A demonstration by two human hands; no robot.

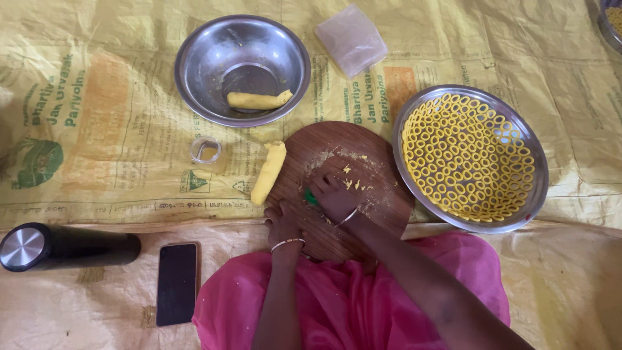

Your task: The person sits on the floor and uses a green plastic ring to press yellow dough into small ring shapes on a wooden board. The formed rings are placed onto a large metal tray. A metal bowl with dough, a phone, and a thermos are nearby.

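While we look down from the head camera, we see our right hand [332, 193] pressed down on the round brown wooden board [382, 162], fingers curled together around a small green tool [311, 197] that shows only as a sliver at the hand's left edge; we cannot tell its shape or which way it points. Our left hand [282, 223] rests on the near left rim of the board, fingers bent and pressed together against the wood, holding nothing we can make out. Both wrists wear thin bangles.

At the left edge of the board lies a long yellow roll of dough [268, 172], half on the wood and half over the sheet. Its long axis runs from near left to far right, the far end pointing toward the middle of the board's far rim. It lies apart from both hands. Yellow dough crumbs [353, 183] are scattered on the board just beyond our right hand.

Farther away, a round steel bowl [214, 58] holds a second, shorter yellow dough roll [258, 100] lying nearly left to right. To the right, a round steel plate [414, 107] is filled with small yellow dough rings [468, 157]. A small clear glass cup [205, 150] stands left of the board. On the near left lie a black cylindrical flask [68, 246] and a black phone [176, 283].
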